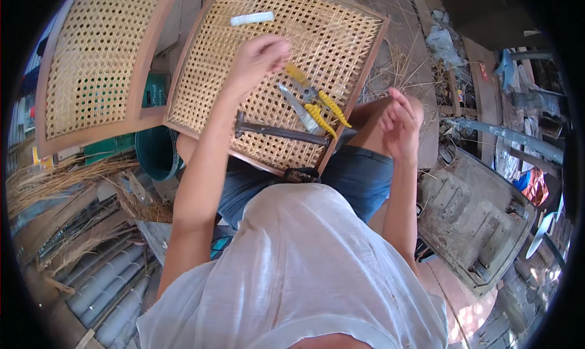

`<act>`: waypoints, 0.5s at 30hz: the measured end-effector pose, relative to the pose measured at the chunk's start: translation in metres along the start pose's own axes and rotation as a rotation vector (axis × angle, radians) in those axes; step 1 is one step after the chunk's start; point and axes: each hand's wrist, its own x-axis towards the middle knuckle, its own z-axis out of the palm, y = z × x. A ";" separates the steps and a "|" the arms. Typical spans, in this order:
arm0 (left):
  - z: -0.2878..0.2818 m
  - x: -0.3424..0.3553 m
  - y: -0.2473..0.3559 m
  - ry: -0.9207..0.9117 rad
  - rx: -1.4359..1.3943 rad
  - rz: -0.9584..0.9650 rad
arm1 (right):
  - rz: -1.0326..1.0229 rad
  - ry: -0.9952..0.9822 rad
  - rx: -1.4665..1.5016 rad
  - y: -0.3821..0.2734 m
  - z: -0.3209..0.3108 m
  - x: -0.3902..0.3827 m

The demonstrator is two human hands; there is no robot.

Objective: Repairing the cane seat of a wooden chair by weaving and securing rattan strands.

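Note:
A cane-webbed panel in a wooden frame (pixel 207 74) lies across my lap, joined to an upright cane backrest (pixel 100 56) on the left like a chair. My left hand (pixel 262 59) hovers over the webbing with its fingers curled in; whatever they hold, if anything, is too small to make out. Just right of it lie yellow-handled cutters (pixel 314 98), beside a pointed silvery tool (pixel 298 107). Closer to me rests a hammer (pixel 277 131) with a dark handle. A short white stick (pixel 251 18) is at the far side. Off the panel's right edge, my right hand (pixel 400 124) is raised, fingers loosely apart.
A green bucket (pixel 155 151) stands below the backrest on the left. Dry straw (pixel 67 181) and grey pipes (pixel 113 288) are heaped there. At right sit a worn grey case-like lid (pixel 472 218), loose strands (pixel 399 65), planks and plastic scraps.

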 end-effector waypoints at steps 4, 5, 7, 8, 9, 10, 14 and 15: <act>-0.092 -0.103 -0.023 0.472 0.002 -0.202 | 0.020 0.046 -0.004 -0.004 -0.021 -0.044; -0.098 -0.124 -0.033 0.543 0.033 -0.210 | -0.014 0.056 0.081 -0.010 -0.031 -0.045; -0.098 -0.149 -0.047 0.593 0.090 -0.193 | -0.107 0.194 0.169 -0.024 -0.060 -0.037; -0.089 -0.156 -0.056 0.548 0.299 -0.046 | -0.148 0.216 0.195 -0.027 -0.079 -0.032; -0.078 -0.163 -0.064 0.579 0.517 0.040 | -0.178 0.317 0.193 -0.025 -0.100 -0.025; -0.066 -0.167 -0.071 0.525 0.504 0.052 | -0.167 0.444 0.120 -0.020 -0.125 -0.016; -0.029 -0.168 -0.091 0.441 0.866 0.201 | 0.003 0.688 -0.199 0.043 -0.231 -0.002; -0.024 -0.166 -0.095 0.442 0.998 0.238 | 0.091 0.675 -0.304 0.062 -0.255 -0.003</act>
